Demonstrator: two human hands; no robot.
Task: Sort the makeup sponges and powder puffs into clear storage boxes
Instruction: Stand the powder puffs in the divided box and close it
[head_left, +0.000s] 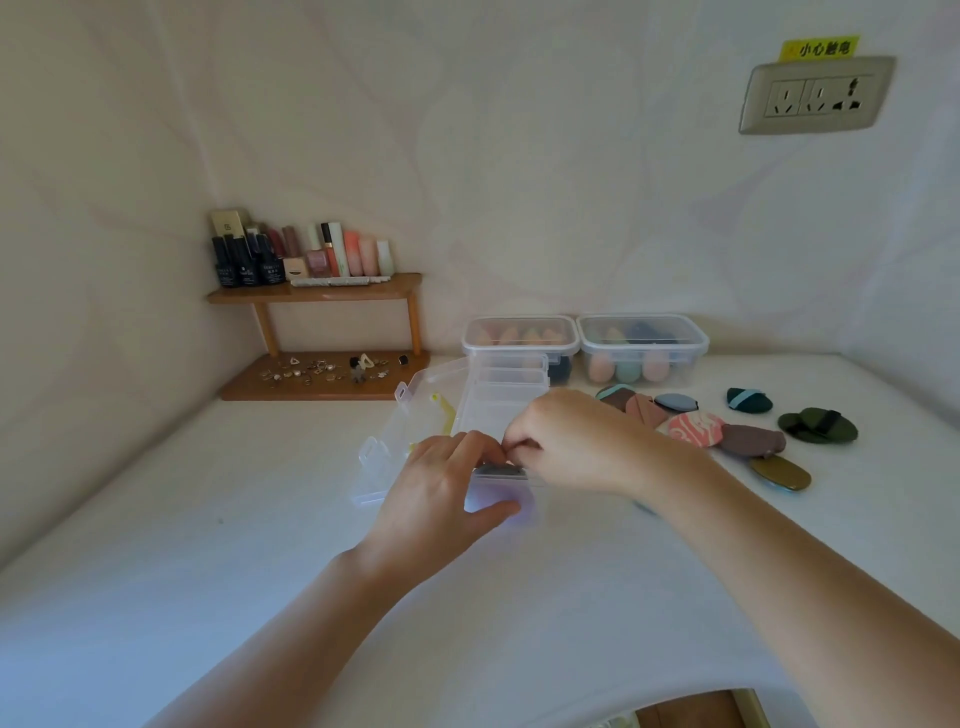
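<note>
Reaching in from the bottom edge of the frame, 2 bare forearms meet at the centre over a white counter (208, 571). The left hand (447, 483) grips the near end of a clear divided box (511, 392): its thumb lies along the near wall and its fingers curl over the rim. The right hand (566, 441) comes in from the right with its fingertips bunched and turned down, pinching the top edge of a dark puff (501, 471) that sits in the nearest compartment. The box's lid (395, 441) lies open to the left, with 2 latch tabs showing.

Just right of the hands, loose puffs lie on the counter: a pink patterned puff (696, 428) touching a brown puff (753, 440), an olive oval puff (781, 473) nearer the camera, a dark green puff (818, 425) at the far right and a teal puff (748, 399) behind them.

Behind the divided box, 2 lidded boxes stand side by side against the wall, the left one (521, 338) and the right one (643, 343), each holding egg-shaped sponges.

At centre left, a wooden shelf (317, 293) in the corner carries bottles and tubes, with small jewellery on its lower board. A wall socket (815, 93) sits in the upper right.
</note>
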